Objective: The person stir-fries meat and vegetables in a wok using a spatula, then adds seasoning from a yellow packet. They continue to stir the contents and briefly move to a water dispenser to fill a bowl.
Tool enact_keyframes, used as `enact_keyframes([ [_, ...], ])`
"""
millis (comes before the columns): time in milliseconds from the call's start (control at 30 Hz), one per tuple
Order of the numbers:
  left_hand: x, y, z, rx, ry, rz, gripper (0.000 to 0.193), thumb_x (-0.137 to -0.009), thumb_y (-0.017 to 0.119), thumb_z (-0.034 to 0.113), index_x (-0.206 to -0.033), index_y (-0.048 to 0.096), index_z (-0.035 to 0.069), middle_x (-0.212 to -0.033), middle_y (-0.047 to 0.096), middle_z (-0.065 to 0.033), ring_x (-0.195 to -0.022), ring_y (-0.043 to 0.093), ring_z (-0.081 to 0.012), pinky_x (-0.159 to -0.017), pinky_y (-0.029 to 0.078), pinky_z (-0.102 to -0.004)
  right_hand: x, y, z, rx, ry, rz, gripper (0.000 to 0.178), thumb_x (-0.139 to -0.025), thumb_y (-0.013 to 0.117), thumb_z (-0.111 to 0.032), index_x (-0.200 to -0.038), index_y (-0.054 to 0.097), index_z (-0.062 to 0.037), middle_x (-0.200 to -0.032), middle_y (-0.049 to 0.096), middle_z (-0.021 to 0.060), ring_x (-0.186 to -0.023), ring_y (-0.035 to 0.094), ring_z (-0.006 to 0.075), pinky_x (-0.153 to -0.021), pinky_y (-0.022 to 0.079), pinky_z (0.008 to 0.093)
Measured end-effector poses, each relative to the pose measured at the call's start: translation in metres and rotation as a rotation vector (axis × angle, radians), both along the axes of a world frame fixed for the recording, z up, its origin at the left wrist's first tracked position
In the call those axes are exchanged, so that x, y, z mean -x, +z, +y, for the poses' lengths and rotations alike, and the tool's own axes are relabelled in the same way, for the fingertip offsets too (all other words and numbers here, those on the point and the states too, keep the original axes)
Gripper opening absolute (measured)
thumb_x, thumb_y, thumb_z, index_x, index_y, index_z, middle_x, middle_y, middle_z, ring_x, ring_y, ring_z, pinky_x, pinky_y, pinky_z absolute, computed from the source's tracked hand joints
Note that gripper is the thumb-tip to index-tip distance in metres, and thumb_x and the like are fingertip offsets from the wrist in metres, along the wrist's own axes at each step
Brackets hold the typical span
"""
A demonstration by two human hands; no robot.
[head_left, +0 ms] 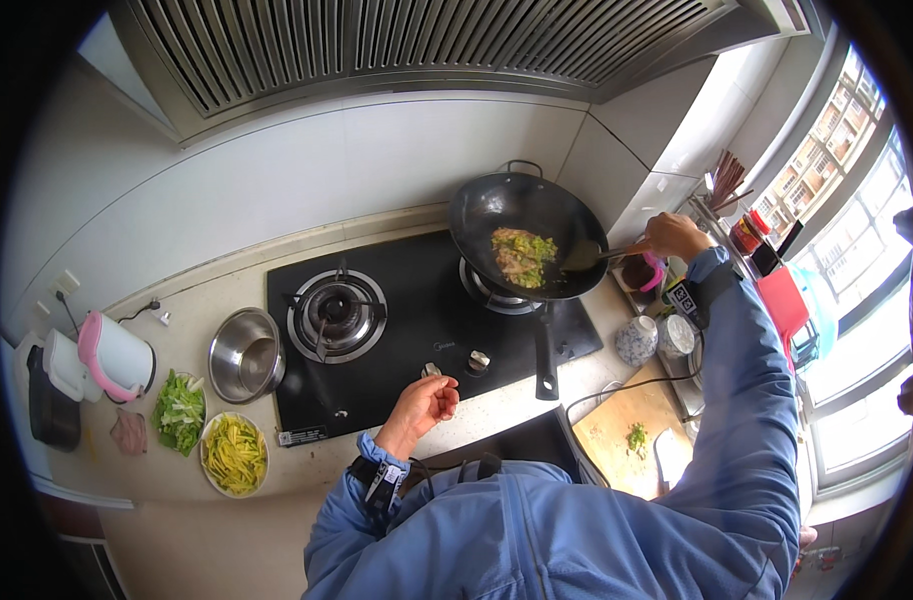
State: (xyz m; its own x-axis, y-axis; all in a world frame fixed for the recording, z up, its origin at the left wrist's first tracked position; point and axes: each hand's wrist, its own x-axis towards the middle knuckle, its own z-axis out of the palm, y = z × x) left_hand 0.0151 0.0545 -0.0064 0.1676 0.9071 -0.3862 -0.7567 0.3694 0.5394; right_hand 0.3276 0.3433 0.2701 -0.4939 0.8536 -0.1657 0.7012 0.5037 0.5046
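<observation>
A black wok (pixel 497 205) with a heap of greenish-brown food (pixel 522 255) sits on the right burner of a black gas hob (pixel 417 320). My right hand (pixel 674 236) grips the handle of a spatula (pixel 587 257) whose blade rests inside the wok beside the food. My left hand (pixel 424 403) lies at the hob's front edge, fingers curled on or just next to the left control knob (pixel 432 370); whether it grips the knob is unclear. The wok's long handle (pixel 546 350) points toward me.
Left of the hob stand a steel bowl (pixel 245 355), a plate of chopped greens (pixel 180 411), a plate of yellow strips (pixel 235 455) and a pink-and-white kettle (pixel 117 355). Right of the hob are jars (pixel 637 340), a wooden cutting board (pixel 632 435) and a window.
</observation>
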Motion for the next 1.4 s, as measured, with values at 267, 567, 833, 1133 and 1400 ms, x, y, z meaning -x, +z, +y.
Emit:
enact_keyframes([
  [267,0.001,-0.001,-0.008,0.025,0.017,0.011,0.019,-0.089,0.05,0.018,-0.088,0.056,0.0,-0.067,0.058,-0.0096,-0.055,0.053,-0.0176,-0.048,0.039,-0.0257,-0.003,-0.068,-0.001,-0.054,0.101,0.252,0.024,-0.085,0.053,-0.026,-0.091,0.07,-0.0109,-0.075,0.062,0.0169,-0.071,0.063,0.0289,-0.061,0.049,0.037],
  [567,-0.003,-0.004,-0.005,0.019,0.008,-0.003,0.02,-0.088,0.051,0.019,-0.089,0.056,0.0,-0.068,0.058,-0.0107,-0.055,0.053,-0.019,-0.049,0.04,-0.0273,0.006,-0.019,-0.028,-0.172,0.197,0.156,0.018,-0.081,0.053,-0.007,-0.094,0.065,-0.0103,-0.074,0.064,0.0119,-0.07,0.063,0.0269,-0.062,0.05,0.035],
  [833,-0.004,-0.006,-0.007,0.059,0.015,0.013,0.019,-0.088,0.05,0.018,-0.089,0.056,-0.001,-0.067,0.057,-0.011,-0.056,0.053,-0.0193,-0.049,0.041,-0.0274,0.013,0.023,-0.02,0.337,-0.22,0.097,0.037,-0.078,0.06,-0.035,-0.07,0.064,0.0007,-0.057,0.059,0.0106,-0.054,0.059,0.0236,-0.05,0.048,0.035],
  [1133,-0.003,-0.005,-0.008,0.077,0.015,0.035,0.019,-0.088,0.049,0.017,-0.088,0.057,-0.001,-0.067,0.057,-0.0111,-0.055,0.052,-0.0193,-0.049,0.04,-0.0275,0.011,-0.007,-0.024,0.083,-0.047,0.18,0.042,-0.078,0.056,-0.047,-0.077,0.067,-0.0064,-0.071,0.063,0.0101,-0.07,0.061,0.0287,-0.062,0.048,0.0365],
  [1400,-0.009,-0.002,-0.001,0.039,-0.023,-0.008,0.019,-0.088,0.05,0.017,-0.087,0.056,-0.001,-0.066,0.057,-0.0111,-0.055,0.053,-0.0196,-0.049,0.04,-0.0275,0.007,-0.005,-0.021,-0.052,0.129,0.148,0.023,-0.078,0.058,-0.028,-0.076,0.066,-0.0077,-0.068,0.062,0.0116,-0.069,0.061,0.0301,-0.061,0.048,0.0377],
])
